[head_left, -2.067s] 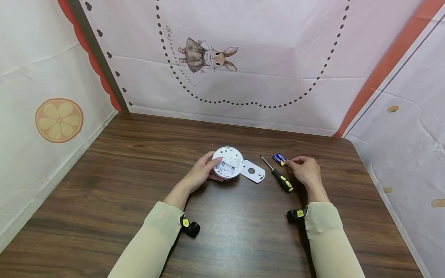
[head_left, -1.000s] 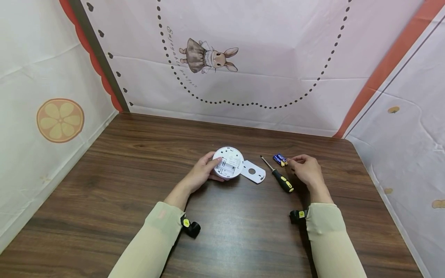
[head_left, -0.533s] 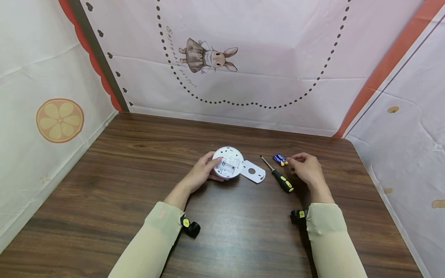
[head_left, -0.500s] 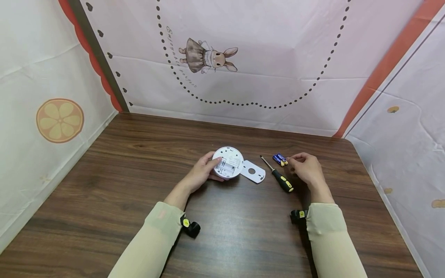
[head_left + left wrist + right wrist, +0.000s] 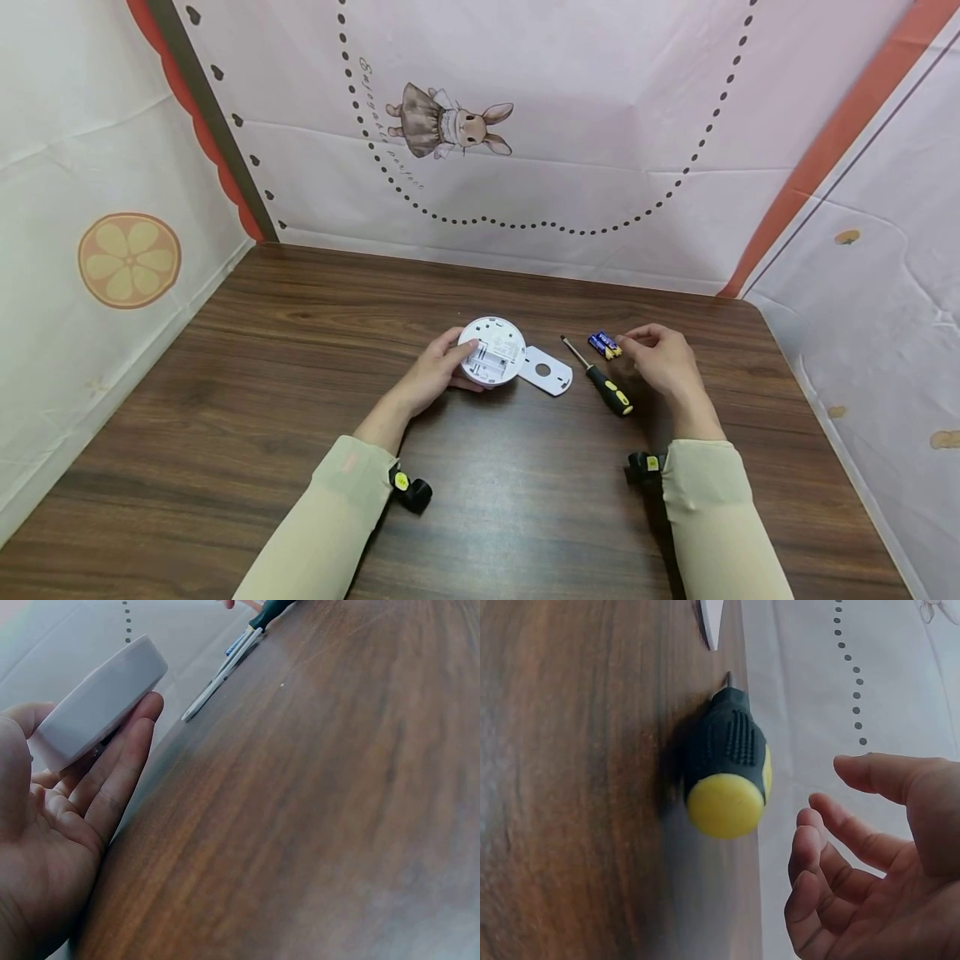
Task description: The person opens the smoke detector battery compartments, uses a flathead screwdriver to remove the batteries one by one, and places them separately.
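My left hand (image 5: 433, 375) holds a round white smoke-alarm-like device (image 5: 504, 337), thumb over its upturned face and fingers beneath. A battery compartment shows in that face. In the left wrist view the device (image 5: 101, 705) is tilted, held above the table. My right hand (image 5: 666, 364) is at the right, fingertips close beside two blue batteries (image 5: 602, 343) with gold ends that lie side by side. The right wrist view shows that hand (image 5: 885, 862) with thumb and index finger apart and nothing between them; the batteries are hidden there.
A flat white plate (image 5: 555, 379) with a round hole lies just right of the device. Between it and the right hand lies a black and yellow screwdriver (image 5: 609, 390), shaft pointing away. The wooden table (image 5: 480, 517) is bounded by printed cloth walls (image 5: 570, 142).
My right hand's fingertips were at the batteries and have drawn back slightly to the right. The batteries now lie more closely side by side. The left hand and device have stayed put.
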{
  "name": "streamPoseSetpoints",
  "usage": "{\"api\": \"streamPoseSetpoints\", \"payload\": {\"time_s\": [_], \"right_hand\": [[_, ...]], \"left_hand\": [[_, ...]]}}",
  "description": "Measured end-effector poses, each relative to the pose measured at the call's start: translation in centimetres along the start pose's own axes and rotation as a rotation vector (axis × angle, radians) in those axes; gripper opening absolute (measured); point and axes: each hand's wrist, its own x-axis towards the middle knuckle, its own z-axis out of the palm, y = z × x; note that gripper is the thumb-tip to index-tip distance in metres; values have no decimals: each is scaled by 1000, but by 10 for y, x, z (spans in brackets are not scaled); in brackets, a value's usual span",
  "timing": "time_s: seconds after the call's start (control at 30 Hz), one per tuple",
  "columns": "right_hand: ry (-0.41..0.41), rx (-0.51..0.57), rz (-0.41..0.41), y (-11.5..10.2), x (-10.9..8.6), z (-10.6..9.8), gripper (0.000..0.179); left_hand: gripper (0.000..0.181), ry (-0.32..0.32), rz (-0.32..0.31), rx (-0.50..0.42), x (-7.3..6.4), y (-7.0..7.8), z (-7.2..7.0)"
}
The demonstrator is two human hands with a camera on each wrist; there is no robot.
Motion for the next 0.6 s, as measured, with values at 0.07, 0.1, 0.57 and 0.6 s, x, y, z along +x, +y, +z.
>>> {"api": "streamPoseSetpoints", "payload": {"time_s": [0.07, 0.1, 0.57, 0.6], "right_hand": [[4, -3, -8, -1, -1, 0, 45], [5, -3, -11, -2, -1, -1, 44], [9, -11, -40, -15, -9, -7, 48], [8, -9, -42, -16, -9, -7, 48]], "left_hand": [[41, 0, 0, 0, 0, 0, 0], [41, 1, 0, 0, 0, 0, 0], [40, -4, 4, -2, 0, 0, 0], [40, -4, 4, -3, 0, 1, 0]]}}
